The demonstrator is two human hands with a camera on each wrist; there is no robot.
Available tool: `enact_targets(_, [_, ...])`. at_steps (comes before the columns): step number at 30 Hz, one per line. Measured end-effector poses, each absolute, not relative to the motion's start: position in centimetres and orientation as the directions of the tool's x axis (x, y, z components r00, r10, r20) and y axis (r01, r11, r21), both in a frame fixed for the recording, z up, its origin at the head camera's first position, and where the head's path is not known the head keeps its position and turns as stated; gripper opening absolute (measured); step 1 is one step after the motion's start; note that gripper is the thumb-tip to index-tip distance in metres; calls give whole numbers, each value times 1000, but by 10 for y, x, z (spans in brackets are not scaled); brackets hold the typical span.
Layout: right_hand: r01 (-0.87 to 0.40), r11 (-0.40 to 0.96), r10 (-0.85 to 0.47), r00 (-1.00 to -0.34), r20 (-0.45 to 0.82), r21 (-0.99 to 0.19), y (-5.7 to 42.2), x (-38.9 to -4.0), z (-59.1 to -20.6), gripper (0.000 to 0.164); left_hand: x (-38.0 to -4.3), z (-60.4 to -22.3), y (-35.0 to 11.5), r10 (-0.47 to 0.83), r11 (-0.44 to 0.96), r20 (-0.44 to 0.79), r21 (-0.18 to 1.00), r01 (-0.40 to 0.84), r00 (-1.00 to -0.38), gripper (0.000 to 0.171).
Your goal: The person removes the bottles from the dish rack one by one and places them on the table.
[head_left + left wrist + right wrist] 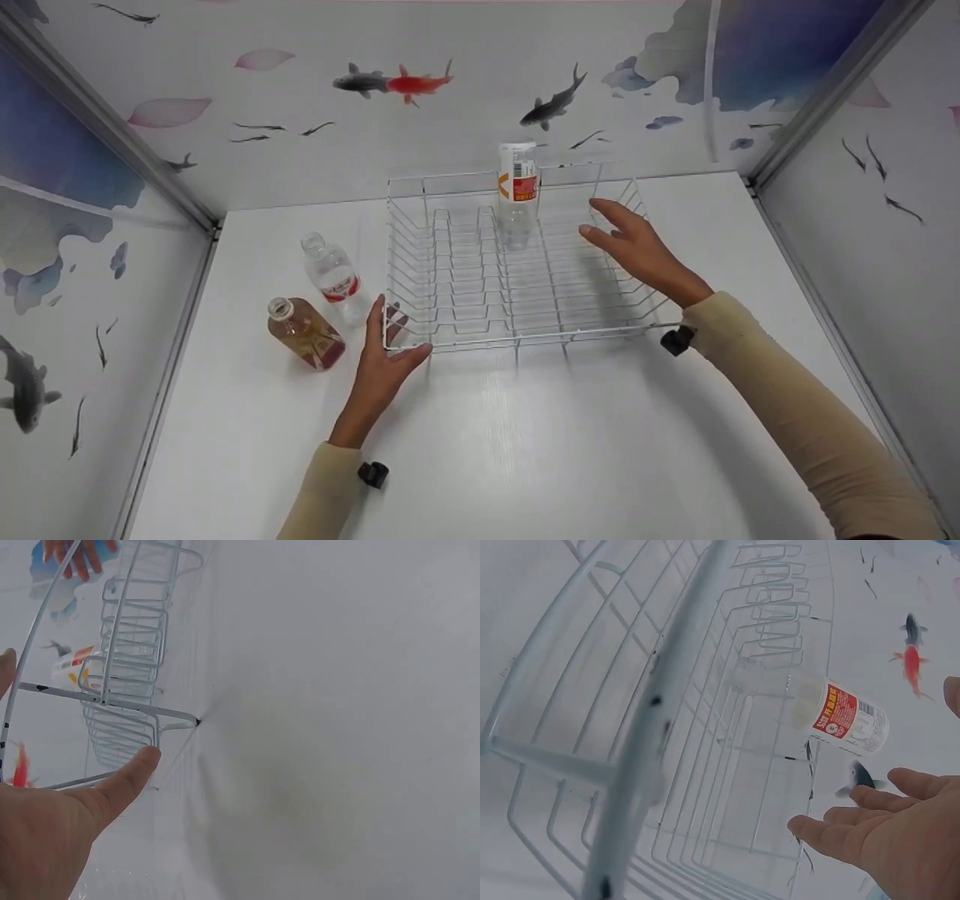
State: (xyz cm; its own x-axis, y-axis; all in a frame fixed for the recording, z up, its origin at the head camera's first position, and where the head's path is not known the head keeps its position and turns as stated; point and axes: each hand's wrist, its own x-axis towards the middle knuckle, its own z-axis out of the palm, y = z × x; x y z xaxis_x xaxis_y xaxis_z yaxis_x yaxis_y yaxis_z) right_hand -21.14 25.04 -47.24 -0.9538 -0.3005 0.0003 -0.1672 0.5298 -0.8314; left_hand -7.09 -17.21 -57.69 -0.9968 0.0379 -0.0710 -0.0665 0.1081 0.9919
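Observation:
A white wire dish rack [536, 334] stands on the table. My left hand [381, 375] grips its front left corner, thumb at the front rim and fingers around the side wires. In the left wrist view the thumb [124, 787] stretches along the wires. Inside the rack, near the back, a clear plastic bottle [517, 202] stands with its wide, labelled end up; the right wrist view shows its red and white label [844, 716]. Over the rack's right part hovers my right hand [637, 247], fingers spread and holding nothing, apart from the bottle.
Left of the rack stand a clear bottle with a red label [330, 274] and a bottle of amber-brown colour [306, 334]. Panels with painted fish [555, 105] enclose the white table [495, 442] at the back and sides.

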Motion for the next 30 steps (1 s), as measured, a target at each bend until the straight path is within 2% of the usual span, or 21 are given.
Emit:
enact_targets(12, [-162, 509, -312, -950, -6, -845, 246, -221, -471, 80, -70, -581, -172, 25, 66, -83, 995, -82, -996, 111])
enact_targets(30, [-110, 509, -282, -958, -45, -854, 233, -240, -469, 82, -71, -576, -170, 15, 109, -98, 989, -96, -995, 116])
